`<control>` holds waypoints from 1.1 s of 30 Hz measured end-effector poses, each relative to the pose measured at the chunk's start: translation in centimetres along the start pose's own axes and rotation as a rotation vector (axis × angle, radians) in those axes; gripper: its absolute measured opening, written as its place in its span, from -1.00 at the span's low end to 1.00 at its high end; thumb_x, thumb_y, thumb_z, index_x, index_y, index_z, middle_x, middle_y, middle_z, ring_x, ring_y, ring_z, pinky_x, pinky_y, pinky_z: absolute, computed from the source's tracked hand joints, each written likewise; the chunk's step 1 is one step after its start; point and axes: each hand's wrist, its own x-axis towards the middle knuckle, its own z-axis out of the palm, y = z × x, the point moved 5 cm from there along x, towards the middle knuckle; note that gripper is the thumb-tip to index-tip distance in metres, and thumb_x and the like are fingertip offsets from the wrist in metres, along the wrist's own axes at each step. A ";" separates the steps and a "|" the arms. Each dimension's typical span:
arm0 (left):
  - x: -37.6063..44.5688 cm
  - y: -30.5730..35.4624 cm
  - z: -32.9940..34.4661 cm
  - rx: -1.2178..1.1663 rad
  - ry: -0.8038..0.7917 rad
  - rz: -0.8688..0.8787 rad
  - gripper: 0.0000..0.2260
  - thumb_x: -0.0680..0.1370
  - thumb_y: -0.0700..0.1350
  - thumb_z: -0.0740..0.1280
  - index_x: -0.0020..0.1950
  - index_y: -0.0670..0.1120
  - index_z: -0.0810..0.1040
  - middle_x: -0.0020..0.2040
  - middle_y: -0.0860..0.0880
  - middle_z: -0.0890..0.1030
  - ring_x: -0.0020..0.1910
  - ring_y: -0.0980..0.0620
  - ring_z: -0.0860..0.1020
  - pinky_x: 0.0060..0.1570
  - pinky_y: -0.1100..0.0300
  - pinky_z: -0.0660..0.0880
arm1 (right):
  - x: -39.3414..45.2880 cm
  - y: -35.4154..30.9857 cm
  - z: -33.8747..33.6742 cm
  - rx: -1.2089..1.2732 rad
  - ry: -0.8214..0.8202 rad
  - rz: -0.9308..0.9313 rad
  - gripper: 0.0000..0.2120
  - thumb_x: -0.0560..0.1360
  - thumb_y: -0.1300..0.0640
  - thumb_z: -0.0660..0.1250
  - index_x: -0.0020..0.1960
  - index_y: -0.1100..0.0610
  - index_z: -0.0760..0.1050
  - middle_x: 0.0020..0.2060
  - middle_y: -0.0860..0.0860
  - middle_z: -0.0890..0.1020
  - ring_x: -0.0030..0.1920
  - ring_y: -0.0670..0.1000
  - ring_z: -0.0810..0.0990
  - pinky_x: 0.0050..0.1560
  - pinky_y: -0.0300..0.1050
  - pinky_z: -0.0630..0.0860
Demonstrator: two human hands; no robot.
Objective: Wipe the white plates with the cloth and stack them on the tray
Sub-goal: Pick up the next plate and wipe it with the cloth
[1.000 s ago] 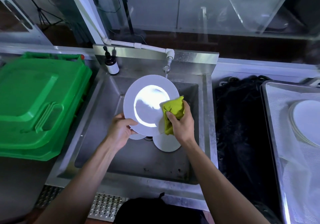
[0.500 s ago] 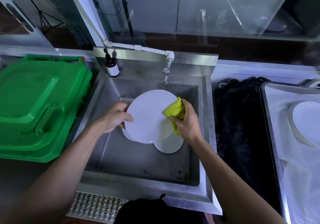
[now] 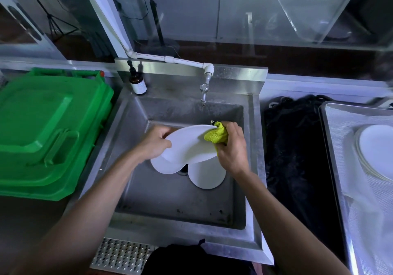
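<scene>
Over the steel sink [image 3: 136, 192] my left hand [image 3: 154, 145] grips the left rim of a white plate [image 3: 187, 145], which is tilted with its underside towards me. My right hand [image 3: 232, 149] holds a yellow-green cloth [image 3: 215, 135] against the plate's right edge. Two more white plates lie on the sink floor: one [image 3: 163, 167] under the held plate at the left, the other [image 3: 207, 176] lower right. At the far right a stack of white plates [image 3: 376, 149] sits on a metal tray [image 3: 333, 168] lined with white mesh.
A green plastic bin lid [image 3: 46, 130] lies left of the sink. A brown pump bottle [image 3: 137, 82] stands on the sink's back left corner, and a tap [image 3: 204, 93] hangs over the basin. A black bag-lined bin [image 3: 295, 158] sits between sink and tray.
The plate was flipped from face-up to underside-up and lowered into the basin. My right hand with the cloth slid up to the plate's far right rim.
</scene>
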 end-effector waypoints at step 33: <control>-3.2 -1.6 4.5 -1.329 0.247 -0.366 -0.80 0.59 -0.33 0.30 0.19 -0.20 0.56 0.03 -0.13 0.68 0.03 -0.07 0.68 -0.16 0.06 0.67 | -4.5 0.8 0.2 -0.055 -0.121 -0.162 -0.35 0.42 0.34 0.36 0.43 -0.05 0.31 0.31 -0.13 0.43 0.21 0.09 0.44 0.17 0.16 0.45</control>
